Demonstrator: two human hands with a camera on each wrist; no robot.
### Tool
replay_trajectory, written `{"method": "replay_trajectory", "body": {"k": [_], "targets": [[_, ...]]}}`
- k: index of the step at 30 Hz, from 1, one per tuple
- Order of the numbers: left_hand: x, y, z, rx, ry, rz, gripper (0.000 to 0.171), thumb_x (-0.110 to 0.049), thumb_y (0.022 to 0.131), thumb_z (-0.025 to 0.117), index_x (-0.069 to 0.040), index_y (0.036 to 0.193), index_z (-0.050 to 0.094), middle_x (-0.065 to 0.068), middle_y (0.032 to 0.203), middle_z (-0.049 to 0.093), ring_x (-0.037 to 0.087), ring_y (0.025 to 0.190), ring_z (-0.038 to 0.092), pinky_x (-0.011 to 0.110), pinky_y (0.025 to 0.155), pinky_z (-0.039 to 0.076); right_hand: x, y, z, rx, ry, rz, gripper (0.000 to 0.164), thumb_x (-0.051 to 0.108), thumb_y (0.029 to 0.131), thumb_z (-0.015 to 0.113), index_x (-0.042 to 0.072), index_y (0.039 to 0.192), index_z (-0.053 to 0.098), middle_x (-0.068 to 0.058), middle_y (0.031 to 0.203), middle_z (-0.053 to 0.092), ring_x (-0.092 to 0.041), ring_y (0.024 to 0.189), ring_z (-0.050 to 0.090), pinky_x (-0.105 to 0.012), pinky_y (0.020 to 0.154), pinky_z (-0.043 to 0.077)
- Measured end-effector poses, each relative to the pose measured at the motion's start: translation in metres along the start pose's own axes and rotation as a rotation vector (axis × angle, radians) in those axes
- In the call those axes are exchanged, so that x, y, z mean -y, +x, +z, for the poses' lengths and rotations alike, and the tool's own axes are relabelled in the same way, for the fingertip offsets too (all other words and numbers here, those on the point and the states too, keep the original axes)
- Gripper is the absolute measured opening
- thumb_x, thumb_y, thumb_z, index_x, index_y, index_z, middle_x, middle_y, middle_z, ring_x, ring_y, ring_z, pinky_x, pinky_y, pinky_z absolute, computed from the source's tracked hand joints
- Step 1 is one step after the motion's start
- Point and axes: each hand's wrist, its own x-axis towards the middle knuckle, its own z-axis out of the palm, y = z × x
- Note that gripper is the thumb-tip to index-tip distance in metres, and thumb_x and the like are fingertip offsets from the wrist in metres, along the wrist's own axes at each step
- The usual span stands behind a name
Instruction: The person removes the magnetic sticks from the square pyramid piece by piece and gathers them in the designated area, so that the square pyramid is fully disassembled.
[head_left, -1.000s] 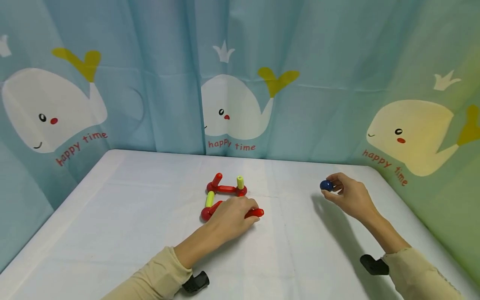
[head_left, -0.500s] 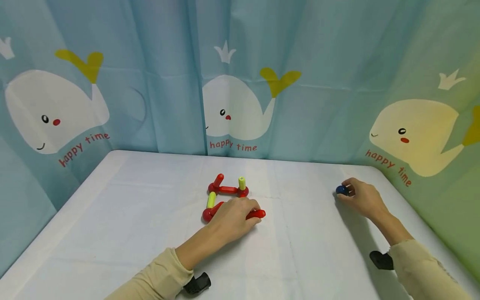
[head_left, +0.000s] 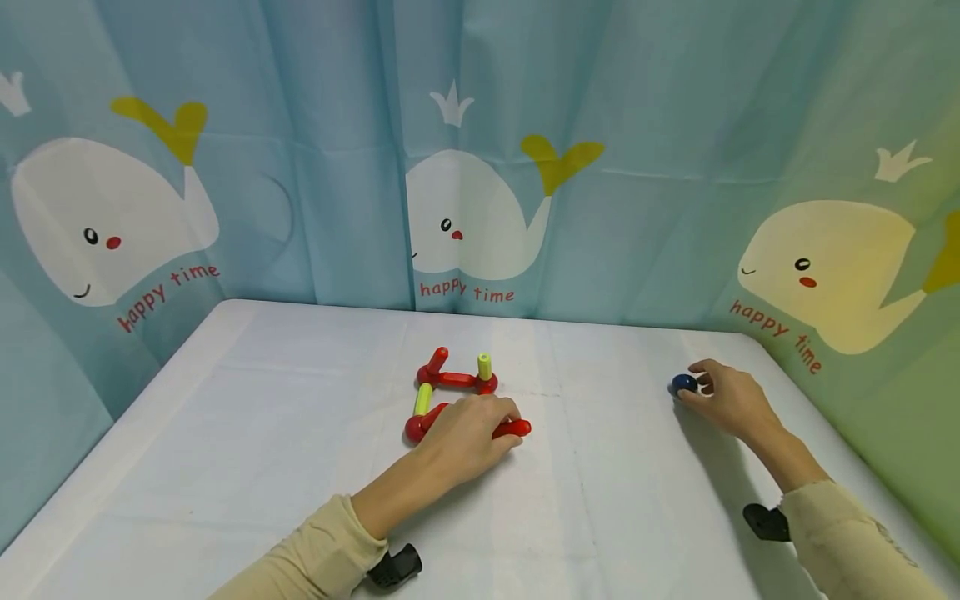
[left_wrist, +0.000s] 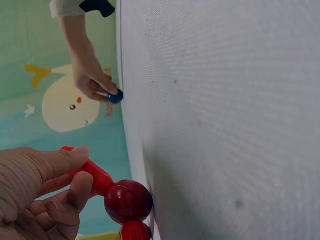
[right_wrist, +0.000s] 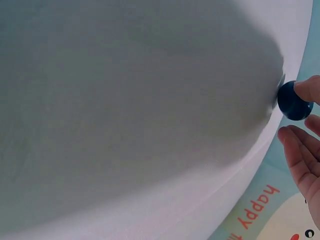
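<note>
Across the white bench (head_left: 262, 483), the open frame of red and yellow-green plastic rods (head_left: 423, 400) lies near the middle, and the left hand (head_left: 467, 429) pinches one red rod (head_left: 513, 428), whose end juts rightward past the fingers. Well apart to the right, the right hand (head_left: 733, 406) has the glossy dark-blue ball (head_left: 683, 383) pinched between thumb and fingertips, low at the bench, on that hand's frame-facing side and far from the left hand
</note>
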Motion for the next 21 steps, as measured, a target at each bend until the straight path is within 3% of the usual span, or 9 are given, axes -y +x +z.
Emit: {"method": "replay_trajectory", "body": {"k": [21], "targets": [[-0.001, 0.000, -0.001, 0.021, -0.005, -0.028, 0.020, -0.019, 0.090, 0.080, -0.011, 0.107, 0.074, 0.001, 0.089, 0.073, 0.008, 0.071, 0.058, 0.021, 0.064, 0.049, 0.006, -0.014, 0.000, -0.078, 0.011, -0.086, 0.049, 0.017, 0.091, 0.075, -0.013, 0.125, 0.057, -0.035, 0.114, 0.066, -0.051, 0.099, 0.066, -0.062, 0.082, 0.051]]}}
